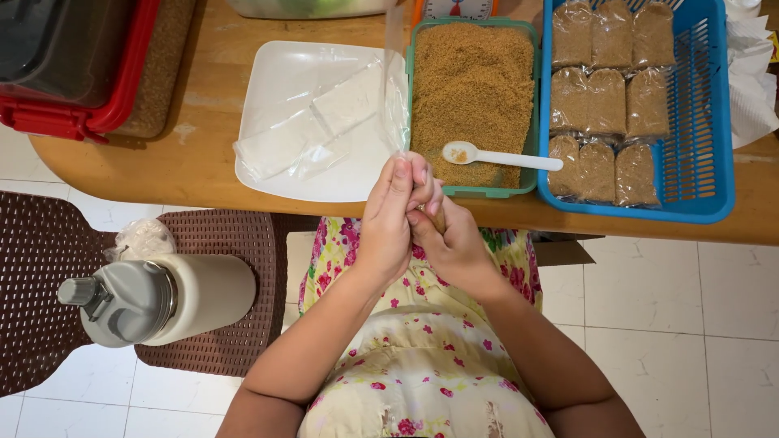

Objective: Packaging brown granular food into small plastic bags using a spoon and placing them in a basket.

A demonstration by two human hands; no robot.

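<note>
- At the far left, a red-rimmed dark container (65,65) is seen on the wooden surface (195,162), with a brown mat-like board (162,65) just beside it.
- Below the surface's edge, a cream insulated bottle with a grey lid (154,298) is laid on its side on a brown woven chair seat (227,268); a crumpled clear bag (139,239) is lodged just above it.
- A white rectangular tray (268,73) is placed left of centre, and flat empty clear bags (312,130) are piled on it.
- The left hand (388,219) is closed, its fingers pinched on the lower end of a clear plastic bag (395,89), which is held upright above the surface's edge, between the white tray and the green tray.
- The right hand (450,243) is pressed against the left one and curled shut around the same bag end; what lies inside the grip cannot be told.
- A green-rimmed tray (531,97) filled with brown granules (471,81) is set right of centre, and a white plastic spoon (499,156) is laid across its near end.
- A blue slotted basket (706,105) is stood at the right, with small filled packets of brown granules (604,101) arranged in rows inside it.
- White crumpled plastic (751,81) is seen at the far right edge.
</note>
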